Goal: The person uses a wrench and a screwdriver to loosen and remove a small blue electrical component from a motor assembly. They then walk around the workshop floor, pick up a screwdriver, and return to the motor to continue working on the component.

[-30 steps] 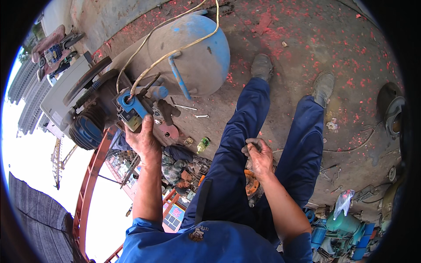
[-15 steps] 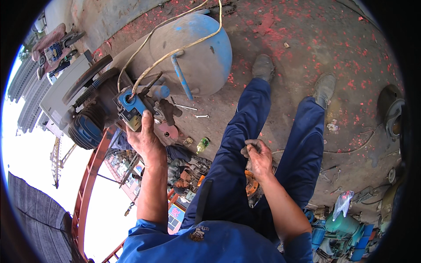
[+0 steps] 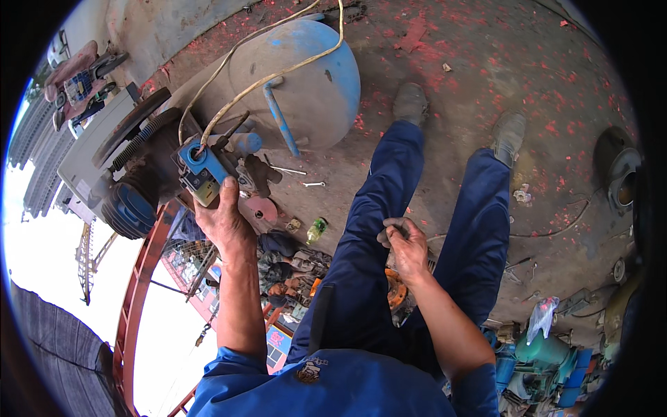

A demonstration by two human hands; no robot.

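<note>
My left hand [image 3: 224,221] grips the lower end of a small blue box-shaped switch unit [image 3: 200,172] mounted on a compressor. A yellowish cable [image 3: 267,80] runs from the unit up over the blue air tank [image 3: 306,90]. The dark motor and belt wheel [image 3: 135,181] sit just left of the unit. My right hand [image 3: 405,244] hangs by my thigh with fingers curled; whether it holds something small I cannot tell. My legs in blue trousers [image 3: 431,229] stand on the stained concrete.
A wrench [image 3: 314,184] and a thin metal rod [image 3: 286,169] lie on the ground by the tank. A green bottle [image 3: 316,228] and a heap of rags and parts [image 3: 288,267] lie near my left leg. Teal machine parts [image 3: 545,354] crowd the lower right.
My left hand stays on the blue unit and has barely shifted. The right hand remains by my thigh. The view has moved slightly.
</note>
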